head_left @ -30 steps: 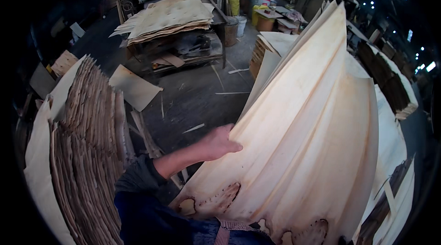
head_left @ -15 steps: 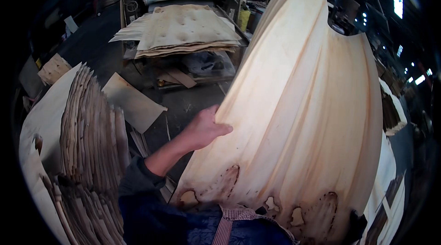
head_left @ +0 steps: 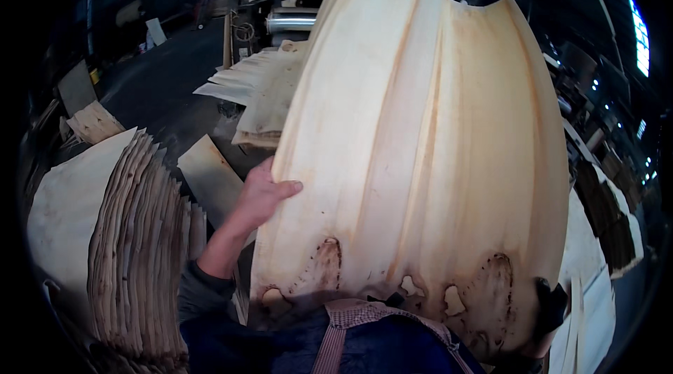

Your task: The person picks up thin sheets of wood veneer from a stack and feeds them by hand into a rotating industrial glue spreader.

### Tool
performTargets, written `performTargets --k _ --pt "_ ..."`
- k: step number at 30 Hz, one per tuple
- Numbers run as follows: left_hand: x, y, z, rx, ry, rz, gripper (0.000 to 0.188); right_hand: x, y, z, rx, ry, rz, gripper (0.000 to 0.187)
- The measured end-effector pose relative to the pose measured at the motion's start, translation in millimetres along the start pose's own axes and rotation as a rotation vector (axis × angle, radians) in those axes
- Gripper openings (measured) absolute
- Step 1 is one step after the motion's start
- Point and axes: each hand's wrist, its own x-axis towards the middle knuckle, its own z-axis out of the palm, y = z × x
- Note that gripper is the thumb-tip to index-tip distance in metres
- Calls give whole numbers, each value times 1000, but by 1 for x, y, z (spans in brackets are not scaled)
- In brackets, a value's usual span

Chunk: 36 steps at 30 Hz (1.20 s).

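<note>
Your left hand [head_left: 263, 197] is pinching the left edge of a large, pale wood sheet [head_left: 392, 136], thumb flat on the near face, other fingers hidden behind it. The sheet stands up right in front of you, lower end close against your dark blue clothing [head_left: 399, 349], top running up past the far roller; wavy lengthwise, brown streaks, dark-rimmed holes and knot marks near the bottom. At its lower right edge sits a dark shape [head_left: 550, 307]; can't tell if that's your right hand, nor how that hand is set. Checked strap [head_left: 331, 349] down your front, dark sleeve [head_left: 205, 293] on your left arm. Left of you: thick stack of sheets [head_left: 137, 255], edges ragged; a loose sheet [head_left: 210, 174] between it and your hand. Beyond, a pile of sheets [head_left: 270, 97] before a shiny metal roller [head_left: 291, 24]. More pale sheets [head_left: 592, 283] lower right.
</note>
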Motion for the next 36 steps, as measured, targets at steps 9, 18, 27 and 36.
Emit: performTargets --k 9,18,27,36 --pt "319 -80 -226 128 220 22 39 244 -102 324 21 13 -433 34" --pt "587 -210 -436 242 239 -429 40 495 -100 510 886 -402 108 28" --pt "572 -362 -498 82 307 -593 44 602 52 530 -567 -6 296 38" --pt "577 -365 -511 183 425 -307 48 554 38 476 -764 317 615 37"
